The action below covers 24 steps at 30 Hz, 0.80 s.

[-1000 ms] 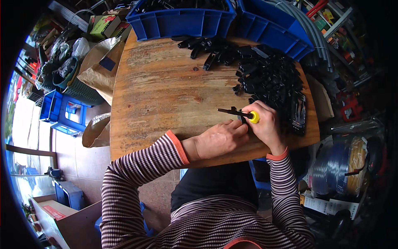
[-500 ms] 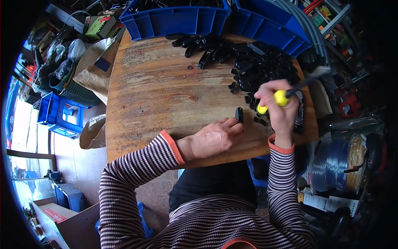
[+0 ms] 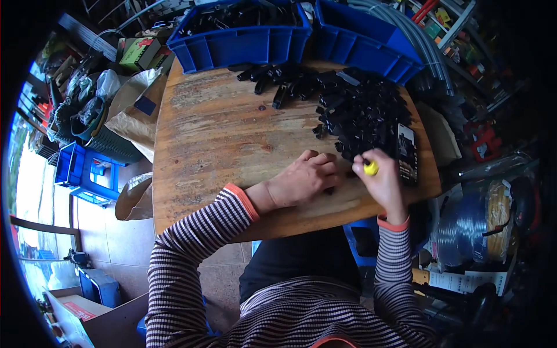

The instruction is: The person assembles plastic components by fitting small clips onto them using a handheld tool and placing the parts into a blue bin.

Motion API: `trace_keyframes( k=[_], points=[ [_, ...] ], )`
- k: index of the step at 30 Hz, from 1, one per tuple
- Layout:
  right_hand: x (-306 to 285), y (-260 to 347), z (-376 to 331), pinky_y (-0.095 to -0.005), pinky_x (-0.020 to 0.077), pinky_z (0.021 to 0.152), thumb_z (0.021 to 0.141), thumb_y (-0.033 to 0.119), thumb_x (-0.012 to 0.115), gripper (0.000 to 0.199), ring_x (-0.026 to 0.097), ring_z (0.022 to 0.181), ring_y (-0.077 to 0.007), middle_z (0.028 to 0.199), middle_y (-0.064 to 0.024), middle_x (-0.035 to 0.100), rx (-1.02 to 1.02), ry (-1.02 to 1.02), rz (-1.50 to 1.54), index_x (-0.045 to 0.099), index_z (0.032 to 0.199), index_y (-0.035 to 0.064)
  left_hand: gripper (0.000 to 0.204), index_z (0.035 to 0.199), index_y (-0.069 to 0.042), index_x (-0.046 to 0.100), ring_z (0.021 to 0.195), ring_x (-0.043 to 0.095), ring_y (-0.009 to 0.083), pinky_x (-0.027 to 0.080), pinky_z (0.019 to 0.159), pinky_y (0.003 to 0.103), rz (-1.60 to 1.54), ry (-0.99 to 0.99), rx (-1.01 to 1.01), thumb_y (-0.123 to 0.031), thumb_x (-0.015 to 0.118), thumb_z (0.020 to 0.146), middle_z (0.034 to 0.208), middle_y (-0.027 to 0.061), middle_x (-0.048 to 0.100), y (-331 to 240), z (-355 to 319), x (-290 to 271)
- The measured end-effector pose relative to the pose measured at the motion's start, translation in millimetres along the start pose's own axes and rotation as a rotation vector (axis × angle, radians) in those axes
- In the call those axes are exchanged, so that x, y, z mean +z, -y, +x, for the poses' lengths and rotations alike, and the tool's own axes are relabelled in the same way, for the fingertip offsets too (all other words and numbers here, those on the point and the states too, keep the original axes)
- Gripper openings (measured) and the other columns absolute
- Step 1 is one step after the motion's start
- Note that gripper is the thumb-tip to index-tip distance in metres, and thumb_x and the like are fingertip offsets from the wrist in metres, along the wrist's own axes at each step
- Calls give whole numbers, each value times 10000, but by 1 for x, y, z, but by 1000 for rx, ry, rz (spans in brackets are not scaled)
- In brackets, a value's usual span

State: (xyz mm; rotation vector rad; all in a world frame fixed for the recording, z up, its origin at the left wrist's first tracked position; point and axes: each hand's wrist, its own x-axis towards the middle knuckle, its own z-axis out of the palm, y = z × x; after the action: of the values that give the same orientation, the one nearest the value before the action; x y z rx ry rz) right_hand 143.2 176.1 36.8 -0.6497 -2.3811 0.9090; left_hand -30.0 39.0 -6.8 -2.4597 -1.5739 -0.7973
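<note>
A small black part (image 3: 329, 189), pinned on the wooden table (image 3: 220, 133) under the closed left hand (image 3: 304, 182), should be kept steady while the yellow-handled screwdriver (image 3: 370, 167), gripped in the right hand (image 3: 383, 180), is driven squarely.

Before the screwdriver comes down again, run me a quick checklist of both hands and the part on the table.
1. Right hand wrapped around the yellow-handled screwdriver: ok.
2. Left hand pressed flat on the wooden table, covering a small black part: ok.
3. Screwdriver tip seated on the part: cannot tell, hidden between the hands.
4. Pile of black parts near the right hand: ok.
5. Phone lying beside the right hand, crowded: not ok.
6. Blue bins at the far edge: ok.
</note>
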Motion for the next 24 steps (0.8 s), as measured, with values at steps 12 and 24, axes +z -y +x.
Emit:
trace_keyframes(
  k=[12,24],
  points=[
    [3,-8,-9,-351,498,701,745,55,737,168,637,793,-300,878,-125,631,-89,222,-195,662,880,-12,327,1093,-88,547,864,621,388,511,715,476,263,-330,-799,-67,620,775,1018,174,589,135,-15,-14],
    [-5,-16,-4,-395,511,693,738,59,688,111,637,800,-348,839,-156,637,-106,278,-202,659,829,4,209,933,-31,682,570,630,253,500,566,339,-739,364,-748,-198,680,808,685,117,667,44,-6,-80]
  ],
)
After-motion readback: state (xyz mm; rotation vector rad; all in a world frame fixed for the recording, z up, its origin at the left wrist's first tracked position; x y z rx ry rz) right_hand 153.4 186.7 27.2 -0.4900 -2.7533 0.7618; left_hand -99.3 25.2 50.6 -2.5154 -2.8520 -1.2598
